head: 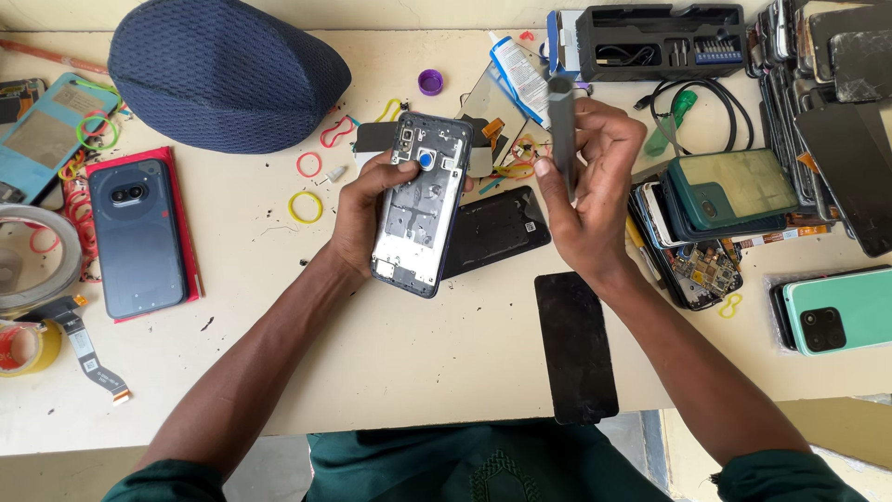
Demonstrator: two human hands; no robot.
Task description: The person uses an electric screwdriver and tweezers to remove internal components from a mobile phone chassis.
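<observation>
Gripped in the left hand (364, 209) is an opened phone (420, 204) — a grey tool (562, 130) is clamped upright by the right hand (595, 177), just beside it.

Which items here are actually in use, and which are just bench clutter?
In use: opened phone frame in left hand; grey tool handle in right hand.

Lying about: blue cap, grey phone, glue tube, black screen panel, rubber bands, tape roll.

White-blue glue tube (518, 76) top centre; black screen (575, 346) near edge.
</observation>
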